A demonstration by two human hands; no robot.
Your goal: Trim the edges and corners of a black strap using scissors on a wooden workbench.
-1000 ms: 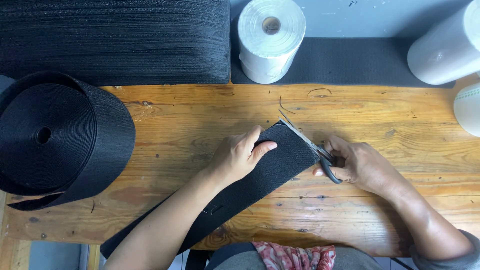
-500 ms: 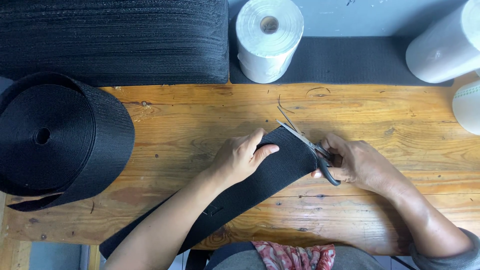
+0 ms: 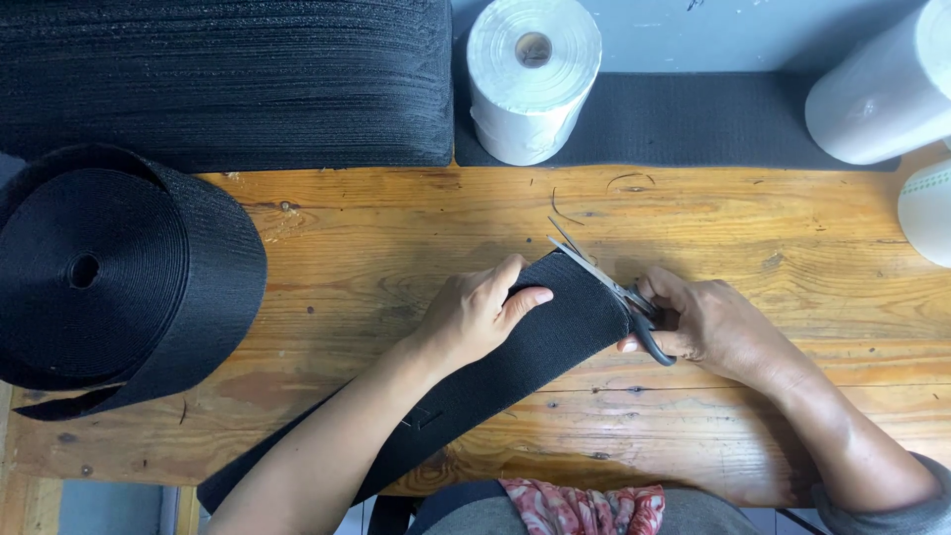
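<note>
Wood, worn and orange-brown, is what we work on: the bench [image 3: 396,228] runs the full width below us. Along its far edge lies a flat stack of black webbing [image 3: 228,79], and at the left sits a big black webbing roll [image 3: 109,277] on its side, its core hole facing us. Behind stand a white film roll [image 3: 533,74] and another white roll [image 3: 882,94] at the right corner.

The black elastic strap [image 3: 515,357] lies flat on the bench, its long axis running diagonally from the near left, off the bench edge by our lap, up to its free end at the middle right. That end sits between our hands, so both are equally close to it. The strap looks wide, matt and finely ribbed, its end edge straight.

Our left hand [image 3: 475,312] presses flat on the strap just short of the end, fingers spread, gripping nothing. Our right hand [image 3: 708,322] is closed through the black handles of the scissors [image 3: 609,287], whose blades lie along the strap's end edge, pointing away from us.
</note>
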